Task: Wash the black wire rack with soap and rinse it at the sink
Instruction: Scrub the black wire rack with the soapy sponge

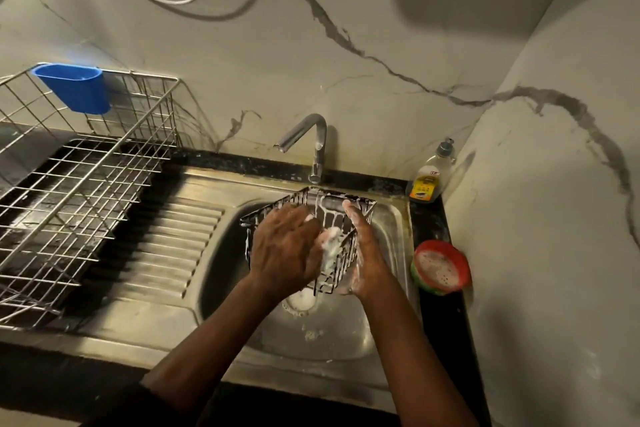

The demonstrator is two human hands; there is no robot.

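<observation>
wire rack (pixel 332 218): black, white suds
cup (pixel 74 88): blue
bowl (pixel 441 267): red-green rim
wall (pixel 381 45): cream, grey veins
countertop (pixel 446 322): black

Faucet (pixel 313 146) close above rack (pixel 341 218)

Over the sink (pixel 391 333), both hands hold the rack (pixel 341 218), left hand (pixel 287 248) inside it, right hand (pixel 363 253) outside. Tap (pixel 313 139) behind; dish drainer (pixel 79 184) left; soap bottle (pixel 429 173) and bowl (pixel 441 267) right.

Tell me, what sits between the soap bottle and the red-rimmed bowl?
Only bare black counter between the clear soap bottle and red-rimmed bowl, in the head view.
</observation>
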